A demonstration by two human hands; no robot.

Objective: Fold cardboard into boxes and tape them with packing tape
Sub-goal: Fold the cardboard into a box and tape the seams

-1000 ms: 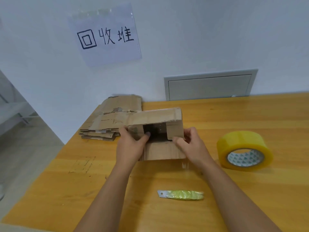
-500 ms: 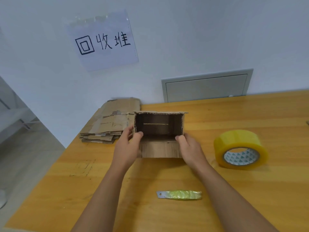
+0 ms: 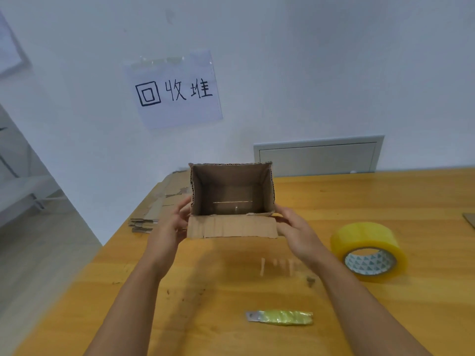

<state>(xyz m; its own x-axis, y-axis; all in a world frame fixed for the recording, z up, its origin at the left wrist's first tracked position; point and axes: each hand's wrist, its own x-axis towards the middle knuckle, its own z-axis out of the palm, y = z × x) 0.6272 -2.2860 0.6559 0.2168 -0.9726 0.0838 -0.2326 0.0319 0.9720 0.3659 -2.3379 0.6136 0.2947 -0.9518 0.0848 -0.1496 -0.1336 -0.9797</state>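
both hands up over the wooden table (image 3: 359, 201), open-ended brown cardboard box (image 3: 231, 199) held between them: left hand (image 3: 171, 227) grips its left wall, right hand (image 3: 298, 233) its right. yellow roll of packing tape (image 3: 370, 253) sits just right.

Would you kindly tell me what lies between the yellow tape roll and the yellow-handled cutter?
Only bare wooden table separates the tape roll from the cutter, per the head view.

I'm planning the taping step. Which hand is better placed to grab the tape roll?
Probably the right hand: the tape roll lies just right of it on the table. The left hand is across the box.
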